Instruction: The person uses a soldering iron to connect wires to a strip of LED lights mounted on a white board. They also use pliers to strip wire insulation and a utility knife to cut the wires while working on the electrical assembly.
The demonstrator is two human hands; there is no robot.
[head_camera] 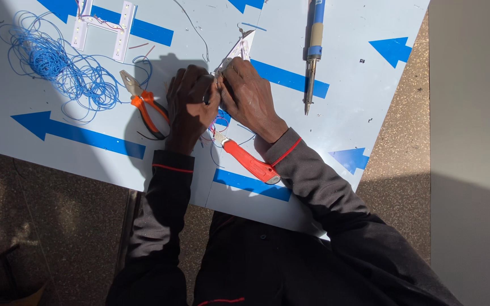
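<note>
Two hands, left hand (191, 107) and right hand (249, 97), meet mid-counter (341, 34), both grips pinched on a white strip (239, 50) whose long axis runs up-right from them, right hand nearer; red knife (250, 161) just below.

Both arms reach forward in dark sleeves, elbows apart, wrists converging. The left hand (191, 107) curls with fingers bent inward, pinching. The right hand (250, 96) presses against it, knuckles up, fingertips meeting the left's.
</note>
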